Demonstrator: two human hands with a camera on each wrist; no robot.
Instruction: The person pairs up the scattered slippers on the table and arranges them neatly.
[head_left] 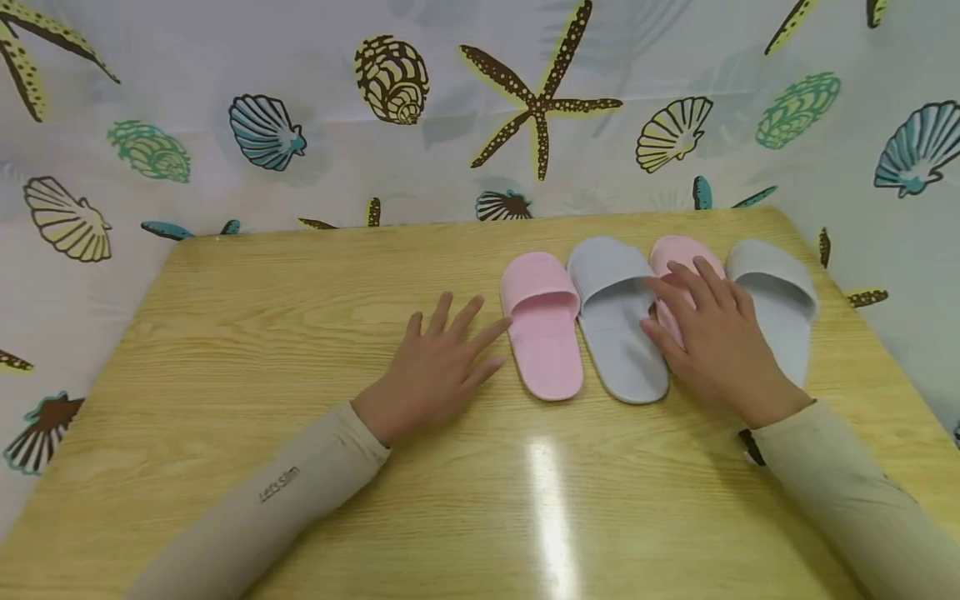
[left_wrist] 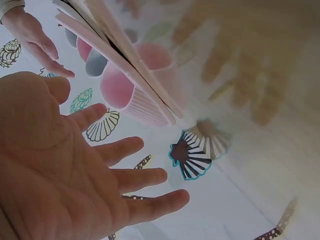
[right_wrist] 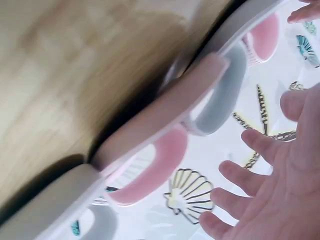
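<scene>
Four slippers lie side by side in a row, toes toward the far edge. From the left they are a pink slipper (head_left: 550,358), a grey slipper (head_left: 618,342), a second pink slipper (head_left: 677,252) and a second grey slipper (head_left: 783,312). My left hand (head_left: 435,371) has its fingers spread just left of the first pink slipper, holding nothing. Above the second pink slipper hovers my right hand (head_left: 716,346), fingers extended and nothing in its grasp; it hides much of that slipper. In the right wrist view a gap separates the right hand (right_wrist: 275,185) from the pink slipper (right_wrist: 167,160).
The slippers lie on a wood-grain table (head_left: 300,333), on its right half near the back edge. Behind and beside the table hangs a white cloth (head_left: 450,158) printed with shells and starfish. A small dark object (head_left: 752,447) shows by the right cuff.
</scene>
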